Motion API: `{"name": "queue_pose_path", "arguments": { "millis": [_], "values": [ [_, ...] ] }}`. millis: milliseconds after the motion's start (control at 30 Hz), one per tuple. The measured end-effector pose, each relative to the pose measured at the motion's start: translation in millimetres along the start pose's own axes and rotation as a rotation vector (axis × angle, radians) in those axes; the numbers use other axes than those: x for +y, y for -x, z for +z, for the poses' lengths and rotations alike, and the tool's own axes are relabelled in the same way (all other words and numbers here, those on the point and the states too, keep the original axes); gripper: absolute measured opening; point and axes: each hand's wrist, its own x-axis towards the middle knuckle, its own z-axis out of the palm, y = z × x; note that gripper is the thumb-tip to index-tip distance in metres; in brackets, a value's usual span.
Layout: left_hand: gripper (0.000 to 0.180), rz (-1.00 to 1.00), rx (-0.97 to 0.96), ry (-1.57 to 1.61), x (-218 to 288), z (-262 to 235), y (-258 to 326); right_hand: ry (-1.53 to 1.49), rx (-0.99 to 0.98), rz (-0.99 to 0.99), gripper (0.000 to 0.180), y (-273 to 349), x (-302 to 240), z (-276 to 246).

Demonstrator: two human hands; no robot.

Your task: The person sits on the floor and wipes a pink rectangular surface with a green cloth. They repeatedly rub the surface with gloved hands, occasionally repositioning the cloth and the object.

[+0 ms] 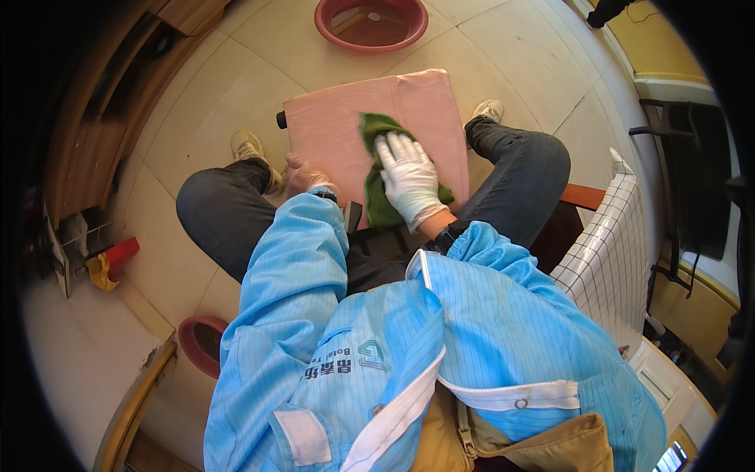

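Observation:
A pink suitcase-like case [338,118] lies between my legs, its smooth broad side up and a small black round part at its left edge. My right hand [410,177], in a thin whitish glove, presses flat with its fingers stretched out on a crumpled green cloth [377,206]. The cloth rests on the right half of the case. My left hand [310,175], in a clear thin glove, is closed at the near left edge of the case. Its fingertips are partly hidden. A dark, grey-edged piece [353,214] stands by the near edge.
Beyond the case, a red basin [371,46] with liquid sits on the tiled floor. Another red basin [203,346] stands at my left. Wooden cabinets [98,149] line the left side. To the right are a white grid-patterned surface [602,236] and a black chair [696,173].

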Motion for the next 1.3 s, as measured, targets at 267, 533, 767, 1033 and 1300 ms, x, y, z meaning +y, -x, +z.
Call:
{"name": "queue_pose_path", "arguments": {
  "millis": [267, 533, 767, 1033, 1300],
  "values": [
    [0.068, 0.042, 0.086, 0.192, 6, -17, 14, 0.010, 0.051, 0.141, 0.063, -6, 17, 3],
    [0.079, -0.041, -0.021, 0.108, 14, -34, 20, 0.016, 0.067, 0.114, 0.065, -38, 31, 8],
    [0.078, 0.000, -0.055, 0.123, 21, -54, 29, 0.057, 0.062, 0.077, 0.068, -75, 44, 14],
    [0.075, -0.024, -0.125, 0.092, 26, -72, 36, 0.059, 0.085, 0.054, 0.068, -99, 53, 21],
    [0.075, 0.071, -0.009, 0.167, 20, -61, 35, 0.031, 0.043, 0.050, 0.070, -94, 56, 19]
  ]
}}
